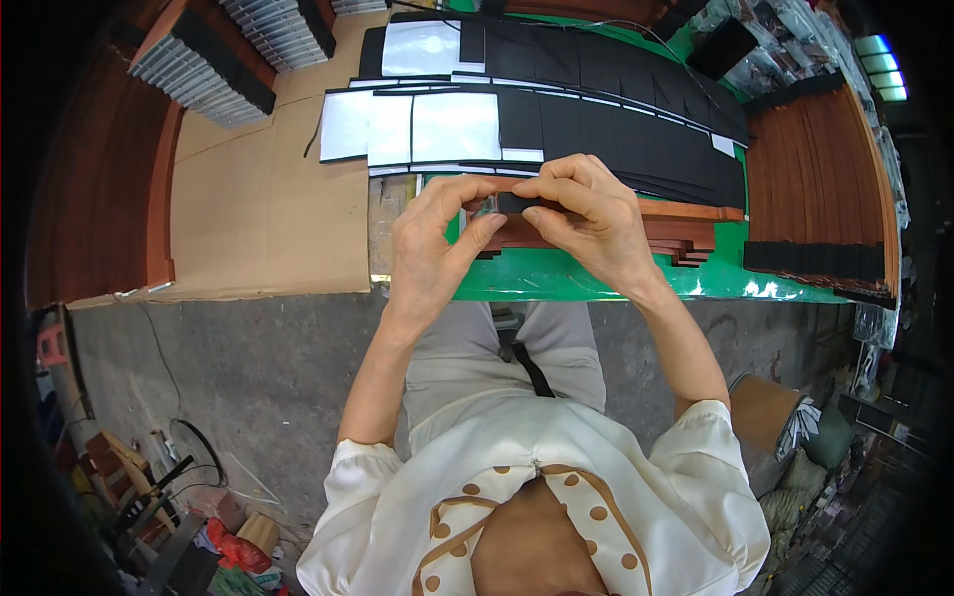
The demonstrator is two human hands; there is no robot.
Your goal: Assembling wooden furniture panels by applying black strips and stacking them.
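Note:
Both my hands meet over the table's front edge, at the end of a reddish-brown wooden slat (686,211). My right hand (588,214) pinches a short black strip (515,203) between thumb and fingers, against the slat's left end. Just left of it, my left hand (435,233) closes thumb and forefinger around a small shiny, clear-looking piece (490,206) at that end. My fingers partly cover it, so its exact kind is hidden. More brown slats (656,238) lie stacked under and behind my right hand.
Behind my hands lie rows of black sheets (616,139) and white-faced pieces (455,127). Brown slats with black-banded ends (820,179) stand stacked at right; more stacks (204,60) with silvery ends are far left. Cardboard (268,209) covers the left tabletop, green sheeting (556,283) the right.

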